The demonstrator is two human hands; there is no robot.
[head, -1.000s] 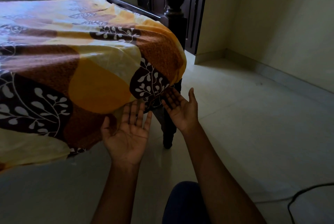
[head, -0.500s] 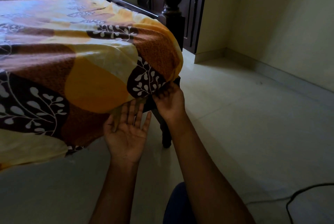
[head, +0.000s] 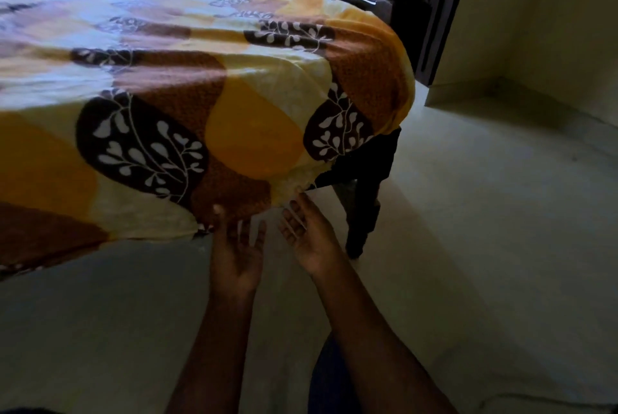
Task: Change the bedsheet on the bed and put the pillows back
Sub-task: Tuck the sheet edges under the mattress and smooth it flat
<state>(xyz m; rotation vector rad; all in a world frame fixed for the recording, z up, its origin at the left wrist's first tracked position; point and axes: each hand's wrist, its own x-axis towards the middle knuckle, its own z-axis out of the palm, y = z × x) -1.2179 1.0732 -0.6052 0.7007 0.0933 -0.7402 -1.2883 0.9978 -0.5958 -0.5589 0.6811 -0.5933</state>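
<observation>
The right hand [head: 309, 236] has released the bedsheet [head: 207, 89]. It and the left hand [head: 237, 256] lie apart, palm-up, fingers straight, touching its hem. The sheet lies flat, stretching leftward beyond them.

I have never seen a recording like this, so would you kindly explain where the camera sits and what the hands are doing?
There is no machine here: a person wears one camera on the head, looking down at their own arms. The left hand and right hand are both open, palms up, at the hanging edge of a yellow and brown leaf-print bedsheet spread over the bed. Neither hand grips anything. A dark wooden bedpost stands at the corner, on a pale floor.
</observation>
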